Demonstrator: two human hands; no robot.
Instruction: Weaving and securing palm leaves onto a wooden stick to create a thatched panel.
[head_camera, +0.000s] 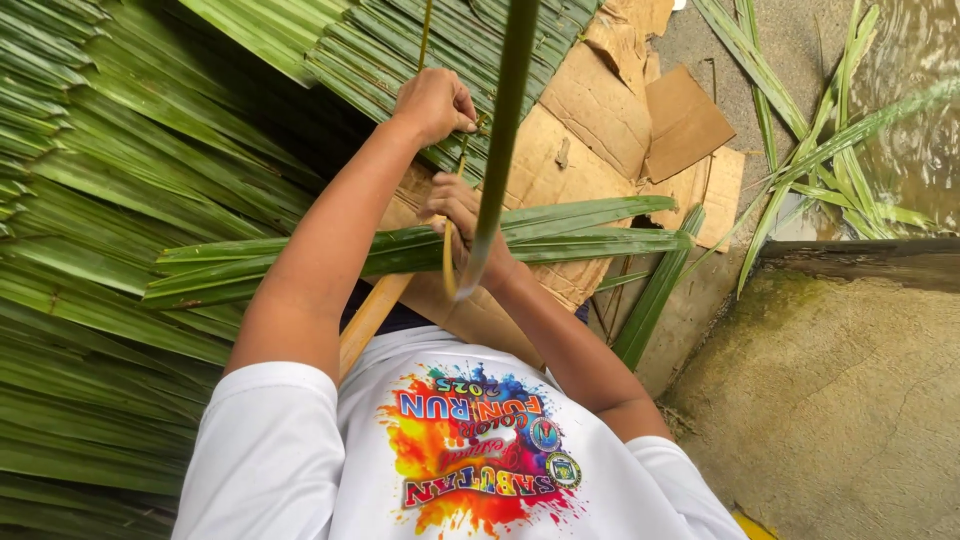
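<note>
Both hands' fingers pinch one thin palm strip (452, 255) above folded leaves (400, 250).

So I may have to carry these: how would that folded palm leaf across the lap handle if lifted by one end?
The palm leaf is long and thin, so it would probably droop. It looks light for its length. Its glossy blades may slide apart unless the left hand and right hand pinch them.
</note>
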